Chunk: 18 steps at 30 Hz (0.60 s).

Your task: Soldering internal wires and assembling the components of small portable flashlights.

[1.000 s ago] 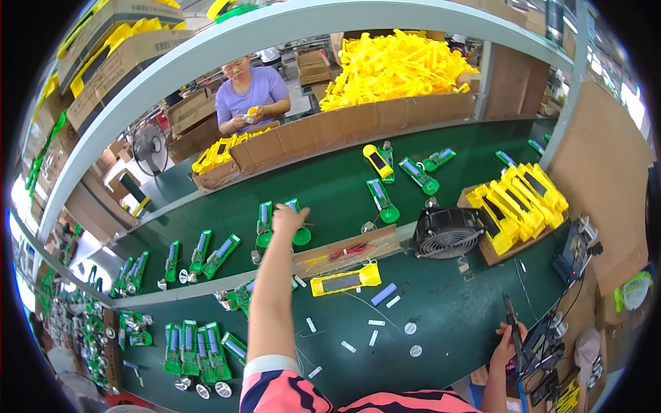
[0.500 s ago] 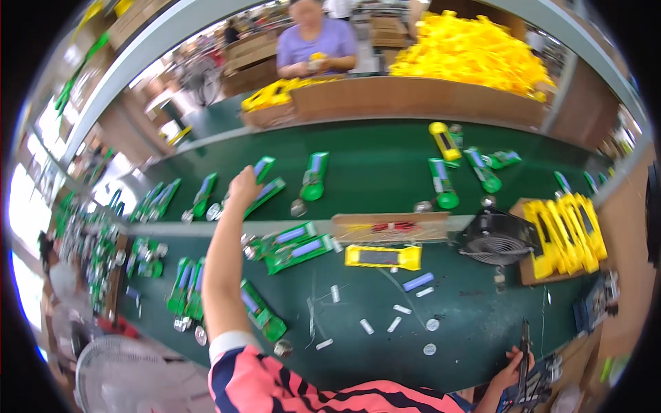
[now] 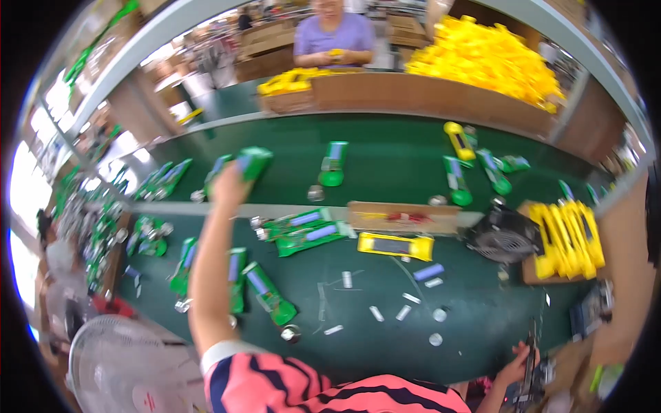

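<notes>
Since the earlier frame, the left hand (image 3: 231,184) has shifted leftward over the green belt (image 3: 392,165), carrying a green housing (image 3: 255,162) with it. Blur hides each finger, but they look closed around the housing's near end. The right hand (image 3: 513,366) grips a dark pen-like tool (image 3: 529,373) at the bench's near edge. Good handling likely means holding the body firmly, sparing any loose wires, clearing the neighbouring housing (image 3: 219,164), and keeping the tool's tip well away.
</notes>
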Each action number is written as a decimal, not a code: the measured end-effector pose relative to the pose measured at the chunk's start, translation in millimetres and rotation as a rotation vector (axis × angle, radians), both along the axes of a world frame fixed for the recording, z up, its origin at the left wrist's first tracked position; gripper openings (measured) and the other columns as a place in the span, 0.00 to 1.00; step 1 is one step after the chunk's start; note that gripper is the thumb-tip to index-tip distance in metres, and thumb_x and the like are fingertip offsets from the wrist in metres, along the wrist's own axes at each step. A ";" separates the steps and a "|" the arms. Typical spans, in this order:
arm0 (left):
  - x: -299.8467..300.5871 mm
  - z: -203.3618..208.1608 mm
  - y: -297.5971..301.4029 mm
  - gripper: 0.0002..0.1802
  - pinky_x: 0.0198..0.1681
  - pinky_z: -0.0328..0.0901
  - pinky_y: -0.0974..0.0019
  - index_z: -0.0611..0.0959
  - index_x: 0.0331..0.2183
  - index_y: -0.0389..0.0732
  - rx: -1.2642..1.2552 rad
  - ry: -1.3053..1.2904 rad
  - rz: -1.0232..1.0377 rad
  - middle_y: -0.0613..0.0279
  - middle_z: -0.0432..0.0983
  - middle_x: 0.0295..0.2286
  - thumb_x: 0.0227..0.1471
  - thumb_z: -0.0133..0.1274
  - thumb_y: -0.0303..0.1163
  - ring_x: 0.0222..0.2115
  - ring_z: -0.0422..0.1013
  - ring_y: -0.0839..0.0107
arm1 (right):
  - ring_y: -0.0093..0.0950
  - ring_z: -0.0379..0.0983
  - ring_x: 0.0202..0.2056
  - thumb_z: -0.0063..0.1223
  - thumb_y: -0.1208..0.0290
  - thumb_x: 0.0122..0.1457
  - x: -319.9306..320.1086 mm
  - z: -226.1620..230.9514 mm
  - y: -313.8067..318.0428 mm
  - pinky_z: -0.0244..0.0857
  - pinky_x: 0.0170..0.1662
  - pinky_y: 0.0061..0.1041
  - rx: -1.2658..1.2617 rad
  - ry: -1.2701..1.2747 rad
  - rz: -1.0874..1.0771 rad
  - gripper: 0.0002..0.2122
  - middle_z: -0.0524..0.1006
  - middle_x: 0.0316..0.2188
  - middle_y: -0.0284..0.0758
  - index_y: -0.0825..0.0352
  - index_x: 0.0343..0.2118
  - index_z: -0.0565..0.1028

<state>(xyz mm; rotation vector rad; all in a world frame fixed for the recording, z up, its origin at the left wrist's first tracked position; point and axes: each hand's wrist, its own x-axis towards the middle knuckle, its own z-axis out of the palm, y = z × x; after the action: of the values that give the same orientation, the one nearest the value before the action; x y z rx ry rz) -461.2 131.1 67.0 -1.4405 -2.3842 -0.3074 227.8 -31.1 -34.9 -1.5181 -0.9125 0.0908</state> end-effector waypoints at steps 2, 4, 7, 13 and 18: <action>-23.8 17.5 -29.5 0.22 0.31 0.65 0.57 0.71 0.39 0.41 -0.066 -0.094 0.095 0.52 0.72 0.30 0.37 0.53 0.35 0.30 0.70 0.54 | 0.29 0.72 0.27 0.41 0.74 0.56 -3.1 11.3 10.1 0.69 0.27 0.22 0.082 0.030 -0.053 0.10 0.73 0.28 0.43 0.71 0.39 0.61; -115.4 14.6 -119.9 0.22 0.33 0.64 0.54 0.70 0.39 0.38 0.011 0.107 0.002 0.46 0.72 0.32 0.39 0.50 0.36 0.33 0.69 0.50 | 0.27 0.72 0.25 0.41 0.76 0.55 -15.4 22.7 27.4 0.68 0.27 0.22 0.141 0.101 0.087 0.10 0.73 0.27 0.44 0.71 0.39 0.61; -167.2 -10.0 -210.2 0.28 0.37 0.62 0.53 0.68 0.41 0.33 -0.083 0.038 0.175 0.39 0.70 0.33 0.34 0.51 0.35 0.36 0.66 0.45 | 0.27 0.72 0.23 0.43 0.76 0.55 -6.2 28.9 56.6 0.67 0.28 0.20 0.272 0.072 0.179 0.10 0.74 0.25 0.43 0.72 0.39 0.60; -159.2 -84.3 -225.6 0.27 0.37 0.60 0.53 0.67 0.31 0.32 -0.106 -0.123 0.213 0.39 0.68 0.30 0.25 0.58 0.32 0.35 0.64 0.44 | 0.22 0.71 0.27 0.43 0.77 0.54 25.3 84.8 113.6 0.65 0.32 0.18 0.342 -0.240 0.126 0.08 0.74 0.28 0.37 0.72 0.37 0.65; -137.4 -63.3 -240.9 0.37 0.47 0.56 0.58 0.60 0.49 0.32 0.016 0.356 0.117 0.43 0.63 0.43 0.34 0.54 0.29 0.44 0.61 0.50 | 0.26 0.66 0.40 0.44 0.75 0.53 69.8 96.5 193.2 0.57 0.44 0.20 0.283 -0.432 -0.030 0.11 0.69 0.38 0.36 0.69 0.40 0.66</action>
<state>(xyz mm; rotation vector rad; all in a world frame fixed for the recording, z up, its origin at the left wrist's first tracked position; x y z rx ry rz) -598.6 -109.8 3.7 -1.2240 -2.1575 -0.0359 297.6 162.2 61.5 -1.3050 -1.1870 -0.3873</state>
